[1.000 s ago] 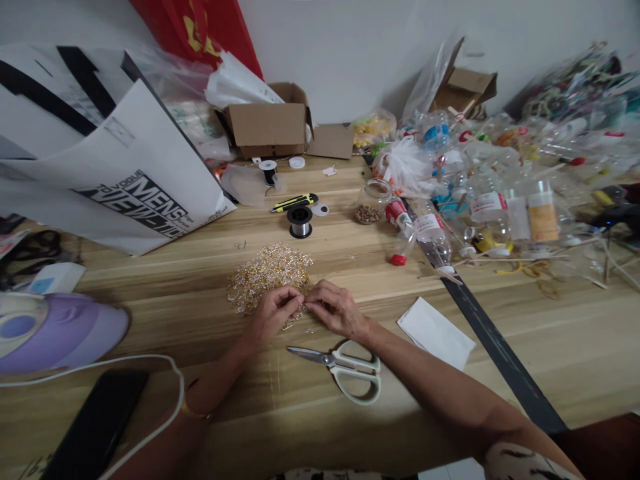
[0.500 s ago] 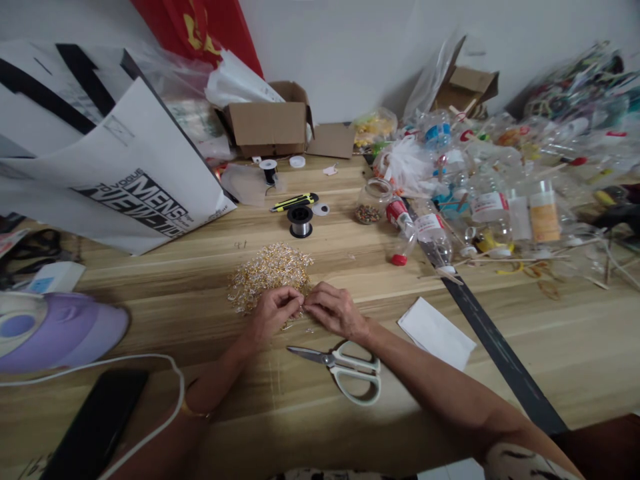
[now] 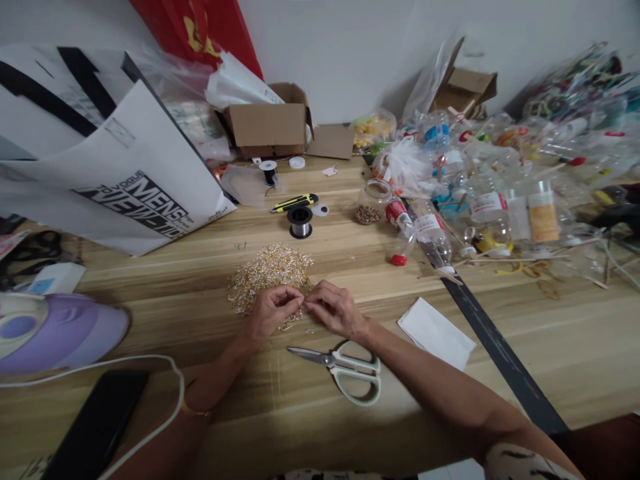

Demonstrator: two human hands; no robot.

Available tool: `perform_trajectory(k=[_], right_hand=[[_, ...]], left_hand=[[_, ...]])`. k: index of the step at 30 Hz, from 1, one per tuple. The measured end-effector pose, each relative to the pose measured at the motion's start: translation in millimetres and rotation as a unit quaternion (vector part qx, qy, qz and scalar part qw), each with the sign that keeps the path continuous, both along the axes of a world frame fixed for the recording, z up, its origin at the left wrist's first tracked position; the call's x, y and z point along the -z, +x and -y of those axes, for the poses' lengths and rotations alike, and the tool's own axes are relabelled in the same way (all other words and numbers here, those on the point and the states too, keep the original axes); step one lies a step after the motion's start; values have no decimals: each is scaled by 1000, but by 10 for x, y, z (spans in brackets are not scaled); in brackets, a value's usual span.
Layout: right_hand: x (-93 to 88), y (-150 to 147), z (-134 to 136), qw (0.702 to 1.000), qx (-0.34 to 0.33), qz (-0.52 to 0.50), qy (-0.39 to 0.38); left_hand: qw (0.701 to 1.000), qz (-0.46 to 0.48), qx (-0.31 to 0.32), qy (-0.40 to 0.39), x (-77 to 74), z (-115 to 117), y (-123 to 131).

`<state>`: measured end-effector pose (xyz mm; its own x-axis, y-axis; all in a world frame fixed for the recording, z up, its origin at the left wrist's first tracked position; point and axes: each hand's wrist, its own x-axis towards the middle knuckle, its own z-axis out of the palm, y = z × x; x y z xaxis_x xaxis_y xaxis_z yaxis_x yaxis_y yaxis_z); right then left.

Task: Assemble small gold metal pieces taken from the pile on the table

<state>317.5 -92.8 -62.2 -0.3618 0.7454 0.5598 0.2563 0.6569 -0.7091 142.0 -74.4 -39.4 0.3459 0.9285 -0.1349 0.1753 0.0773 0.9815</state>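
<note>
My left hand is closed in a pinch at the near right edge of a heap of small gold and silver metal pieces. Facing it, my right hand pinches too, its fingertips almost meeting those of the left. Whatever lies between the fingertips is too small to make out. A few loose pieces lie on the wooden table just below the hands. White-handled scissors rest nearer to me, below the right wrist, their blades pointing left.
Beyond the heap stand a wire spool and a yellow-black box cutter. A jar of beads and many plastic bottles crowd the right. Folded white paper lies right; a phone and white cable lie left.
Both hands stay in almost the same place, fingertips together. The fingertips of my right hand have shifted very slightly; the other things have not moved.
</note>
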Motion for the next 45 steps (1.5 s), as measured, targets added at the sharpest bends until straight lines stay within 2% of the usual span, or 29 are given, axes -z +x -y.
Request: perform_trajectory(k=[6, 9, 14, 20, 34, 45], right_hand=[[-39, 13, -2, 998, 18, -29, -55], [-39, 8, -4, 990, 29, -46, -132], [-19, -13, -16, 951, -41, -114, -284], [-35, -12, -44, 910, -79, -191, -359], [-46, 13, -101, 878, -102, -209, -418], [-57, 15, -99, 870, -118, -210, -429]], left_hand=[[1000, -2, -11, 13, -21, 15, 3], [1000, -9, -12, 17, -3, 28, 4], [999, -17, 4, 47, 34, 42, 4], [992, -58, 3, 115, 34, 72, 6], [959, -139, -11, 245, 56, 103, 20], [953, -144, -11, 268, 13, 115, 29]])
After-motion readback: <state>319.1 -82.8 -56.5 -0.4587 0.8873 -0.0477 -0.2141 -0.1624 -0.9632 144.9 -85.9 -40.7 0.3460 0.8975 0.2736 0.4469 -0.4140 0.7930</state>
